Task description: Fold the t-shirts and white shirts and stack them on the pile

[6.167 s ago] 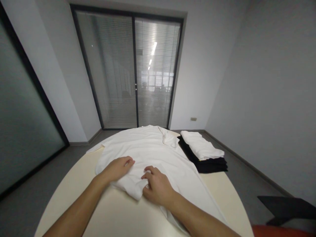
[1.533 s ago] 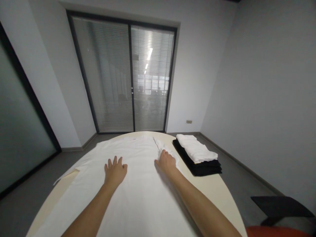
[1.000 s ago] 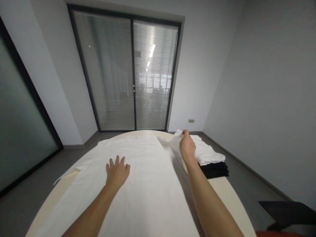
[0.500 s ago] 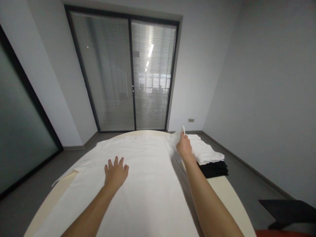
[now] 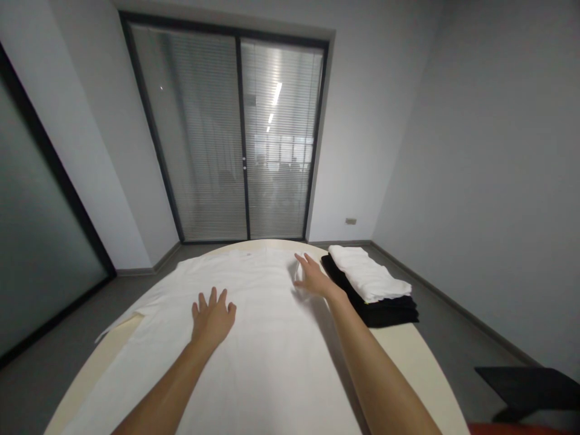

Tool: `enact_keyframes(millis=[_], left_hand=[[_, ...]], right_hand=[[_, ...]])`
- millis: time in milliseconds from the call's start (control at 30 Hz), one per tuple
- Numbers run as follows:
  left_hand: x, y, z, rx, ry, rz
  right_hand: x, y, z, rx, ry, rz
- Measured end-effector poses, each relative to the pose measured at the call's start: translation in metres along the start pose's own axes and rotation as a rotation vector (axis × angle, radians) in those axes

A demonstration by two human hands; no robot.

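Note:
A white T-shirt (image 5: 267, 350) lies spread over the table, its collar end at the far side and one sleeve out to the left. My left hand (image 5: 212, 320) rests flat on the shirt left of the middle, fingers spread. Over the shirt's far right part is my right hand (image 5: 313, 278), thumb and fingers apart. The right sleeve is turned inward there, and the hand partly covers it. Whether the right fingertips press the cloth is hard to see.
On the table's right side stands a stack of folded black clothes (image 5: 385, 313) with a folded white garment (image 5: 367, 275) on top. The round cream table (image 5: 408, 362) has a curved edge. A black chair part (image 5: 534, 386) shows at lower right, and glass doors (image 5: 244, 133) stand beyond.
My right hand has moved left and inward from beside the stack, bringing the right sleeve over the shirt, and its fingers have opened. My left hand has stayed put.

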State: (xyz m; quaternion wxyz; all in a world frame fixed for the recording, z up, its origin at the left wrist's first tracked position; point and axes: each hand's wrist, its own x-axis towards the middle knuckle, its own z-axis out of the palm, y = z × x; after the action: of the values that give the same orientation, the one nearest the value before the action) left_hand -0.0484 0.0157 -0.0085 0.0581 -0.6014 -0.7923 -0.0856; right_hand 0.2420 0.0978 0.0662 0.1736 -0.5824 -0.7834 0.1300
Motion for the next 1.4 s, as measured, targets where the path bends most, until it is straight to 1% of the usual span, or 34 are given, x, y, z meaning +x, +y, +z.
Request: enact_keyframes(millis=[67,200,267,333,433,500,567,667,733,800,900,967,1000,1133,1233,1333,1400], left_hand=[[0.000,0.000,0.000,0.002,-0.003,-0.001],[-0.001,0.000,0.000,0.000,-0.001,0.000],[-0.001,0.000,0.000,-0.001,-0.001,0.002],[-0.001,0.000,-0.001,-0.004,0.002,0.003],[-0.001,0.001,-0.002,-0.013,-0.002,0.001],[-0.001,0.001,-0.002,-0.011,-0.003,0.001],[-0.002,0.001,-0.002,0.000,0.001,0.004],[-0.002,0.002,-0.002,0.010,0.003,0.002],[-0.002,0.002,-0.002,0.010,0.002,-0.001],[-0.002,0.002,-0.003,0.011,-0.004,-0.002],[-0.002,0.002,-0.003,0.020,-0.015,-0.001],[-0.002,0.002,-0.003,0.026,-0.017,0.001],[-0.002,0.002,-0.003,0.026,-0.014,0.002],[-0.002,0.001,-0.002,0.015,-0.005,0.003],[-0.002,0.001,-0.002,0.000,-0.002,0.004],[-0.002,0.001,-0.001,-0.007,0.003,0.005],[-0.002,0.000,0.000,-0.009,0.004,0.004]], right_hand=[[-0.006,-0.005,0.006,-0.062,-0.009,0.032],[-0.011,-0.018,0.024,-0.240,0.103,0.170],[-0.010,-0.022,0.033,-0.292,0.139,0.209],[-0.008,-0.024,0.039,-0.305,0.155,0.218],[-0.007,-0.026,0.041,-0.290,0.180,0.204],[-0.007,-0.029,0.040,-0.249,0.173,0.168],[-0.008,-0.032,0.039,-0.205,0.138,0.127],[-0.009,-0.029,0.033,-0.198,0.102,0.137],[-0.010,-0.020,0.025,-0.218,0.083,0.179],[-0.011,-0.006,0.014,-0.229,0.023,0.208],[-0.013,0.012,0.001,-0.217,-0.115,0.189],[-0.014,0.016,-0.005,-0.203,-0.181,0.161],[-0.015,0.016,-0.006,-0.197,-0.194,0.145],[-0.017,0.005,-0.007,-0.146,-0.214,0.098],[-0.019,-0.002,-0.004,-0.125,-0.214,0.119],[-0.018,-0.004,-0.001,-0.118,-0.164,0.174],[-0.015,-0.005,-0.001,-0.101,-0.102,0.231]])
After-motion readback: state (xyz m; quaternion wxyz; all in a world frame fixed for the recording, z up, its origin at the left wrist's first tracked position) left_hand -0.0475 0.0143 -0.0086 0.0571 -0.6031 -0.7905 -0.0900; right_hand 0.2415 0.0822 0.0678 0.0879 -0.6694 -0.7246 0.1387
